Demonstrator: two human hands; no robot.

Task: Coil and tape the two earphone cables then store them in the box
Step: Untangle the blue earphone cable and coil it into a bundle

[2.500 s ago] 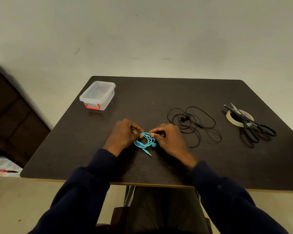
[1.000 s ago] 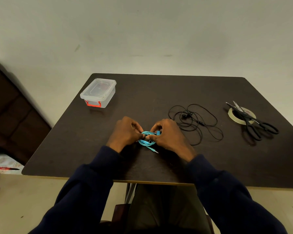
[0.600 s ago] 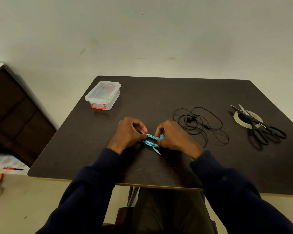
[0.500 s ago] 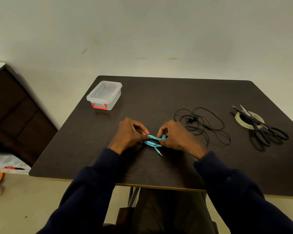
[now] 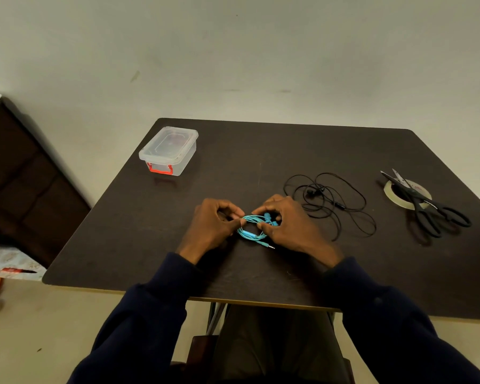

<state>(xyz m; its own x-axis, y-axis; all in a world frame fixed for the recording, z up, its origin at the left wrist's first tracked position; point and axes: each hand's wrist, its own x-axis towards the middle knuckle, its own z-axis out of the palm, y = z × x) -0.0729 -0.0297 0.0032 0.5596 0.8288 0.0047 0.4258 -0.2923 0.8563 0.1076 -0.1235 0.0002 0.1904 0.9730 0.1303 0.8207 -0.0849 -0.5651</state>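
We see the blue earphone cable [image 5: 253, 231] wound into a small coil, low over the tabletop [image 5: 261, 151], right between our two hands. The left hand [image 5: 212, 227] pinches the coil's left side, fingers [image 5: 236, 223] clamped on it. The right hand [image 5: 293, 227] pinches the right side by the earbuds, its fingers clamped too. The plug [image 5: 270, 246] pokes out just below the right thumb. Just beyond the right fingers the black earphone cable [image 5: 330, 203] lies loose. Further right, scissors [image 5: 424, 206] rest across the tape roll [image 5: 390, 193]. Well beyond the left fingers sits the lidded clear box [image 5: 169, 151].
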